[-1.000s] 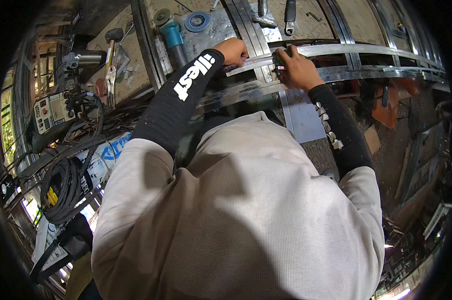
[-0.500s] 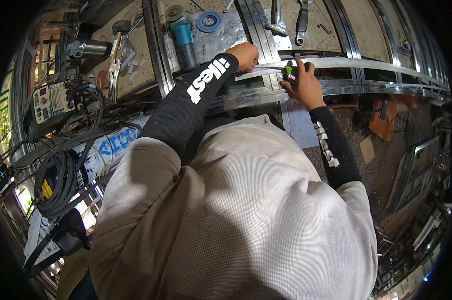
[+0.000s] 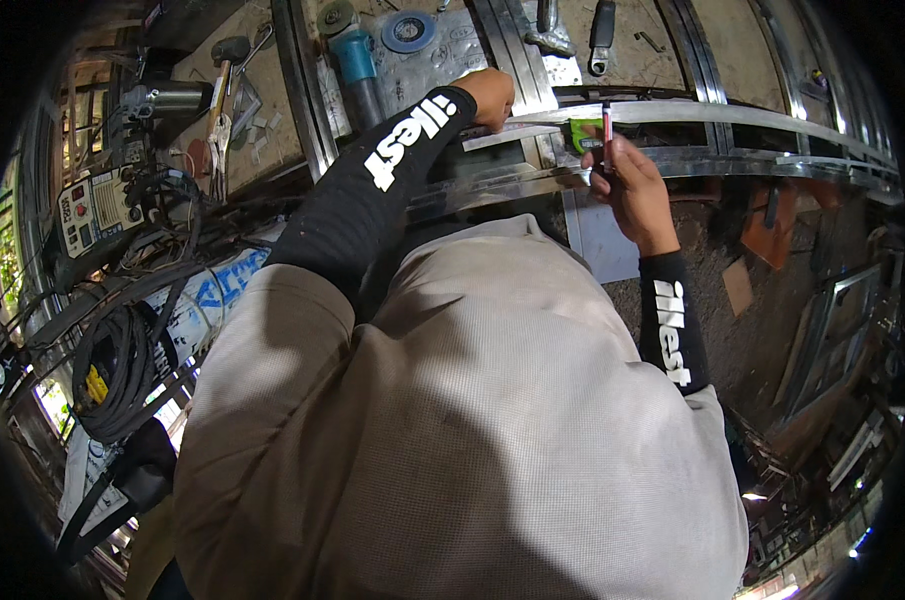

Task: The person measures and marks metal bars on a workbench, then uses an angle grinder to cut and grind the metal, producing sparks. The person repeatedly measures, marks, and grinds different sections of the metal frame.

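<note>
My left hand [image 3: 489, 98] is closed, knuckles up, above the left end of a flat metal bar [image 3: 517, 131]; what its fingers hold, if anything, is hidden. In my right hand [image 3: 636, 195] a slim red marker [image 3: 607, 135] is pinched between thumb and fingers, pointing upward. A bright green tape measure [image 3: 582, 134] rests on the bar just left of the marker. Beneath these runs a shiny metal frame [image 3: 672, 176] of long rails and crosspieces.
Beyond my left forearm lie a teal angle grinder [image 3: 355, 62] and a blue disc [image 3: 408, 32]. A hammer [image 3: 549, 32] and a wrench [image 3: 600, 38] lie farther right. At left stand a welding machine [image 3: 97, 212] and coiled cable [image 3: 112, 365].
My right hand has let go of the green tape measure and drawn back right and nearer, with the marker now upright in its fingers. My left hand has stayed almost in place.
</note>
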The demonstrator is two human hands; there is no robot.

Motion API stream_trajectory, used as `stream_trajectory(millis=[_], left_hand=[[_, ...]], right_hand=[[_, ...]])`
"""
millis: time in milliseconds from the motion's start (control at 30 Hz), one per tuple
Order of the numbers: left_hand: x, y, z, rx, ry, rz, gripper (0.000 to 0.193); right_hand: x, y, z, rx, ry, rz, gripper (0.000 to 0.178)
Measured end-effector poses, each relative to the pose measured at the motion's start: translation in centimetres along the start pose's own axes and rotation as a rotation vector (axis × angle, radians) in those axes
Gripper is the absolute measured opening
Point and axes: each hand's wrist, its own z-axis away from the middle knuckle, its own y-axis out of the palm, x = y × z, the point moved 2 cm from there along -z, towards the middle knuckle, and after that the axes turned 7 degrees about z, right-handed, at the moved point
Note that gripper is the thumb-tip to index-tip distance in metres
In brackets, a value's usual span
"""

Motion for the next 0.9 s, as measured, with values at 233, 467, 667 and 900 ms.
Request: stream_trajectory(millis=[233, 467, 667, 900], left_hand=[[0.3, -0.1, 0.0, 0.038, -0.078, 0.091, 0.022], [-0.2, -0.1, -0.6, 0.083, -0.092, 0.030, 0.018], [-0.3, 0.4, -0.8, 0.083, -0.036, -0.014, 0.019], [-0.3, 0.1, -1.0, 0.130, -0.005, 0.002, 0.018]], right_hand=[[-5.0, 1.4, -2.3, -0.011, 0.019, -0.229, 0.018], [-5.3, 3.2, -2.1, -0.257, 0.212, -0.316, 0.023], [-5.7, 4.6, -3.3, -0.187, 0.150, -0.394, 0.034], [-8.7, 3.8, -4.6, -0.092, -0.032, -0.372, 0.036]])
